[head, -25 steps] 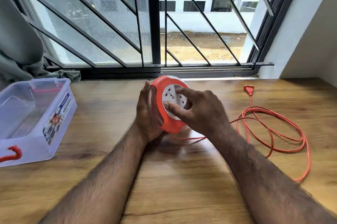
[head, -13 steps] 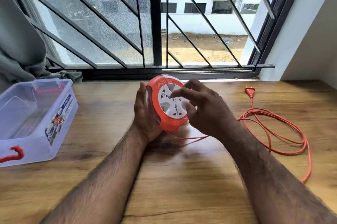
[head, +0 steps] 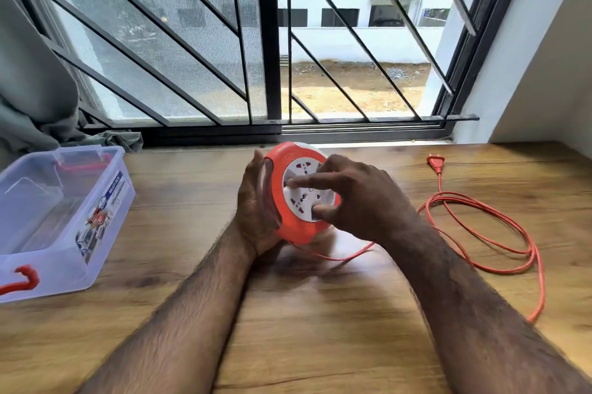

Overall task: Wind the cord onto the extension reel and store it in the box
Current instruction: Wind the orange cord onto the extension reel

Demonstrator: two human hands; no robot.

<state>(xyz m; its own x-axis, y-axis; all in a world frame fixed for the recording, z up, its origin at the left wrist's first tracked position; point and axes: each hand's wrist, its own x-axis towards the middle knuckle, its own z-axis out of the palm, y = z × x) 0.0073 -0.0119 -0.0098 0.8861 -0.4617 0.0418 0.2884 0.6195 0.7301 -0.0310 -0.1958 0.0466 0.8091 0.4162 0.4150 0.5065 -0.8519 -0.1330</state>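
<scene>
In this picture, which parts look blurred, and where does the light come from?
Head view: daylight enters through the barred window behind the table; the right hand and the reel are a little motion-blurred, and the wood near them smears; the cord and the box look sharper; the window bars splay outward from the wide lens.

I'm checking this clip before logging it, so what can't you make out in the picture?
Head view only:
- Back of the reel: hidden by the left hand.
- Cord wound inside: hidden by the reel's rim.
- Box: left end cut off by the frame edge; label too small.
- Right hand fingers: motion-blurred.
</scene>
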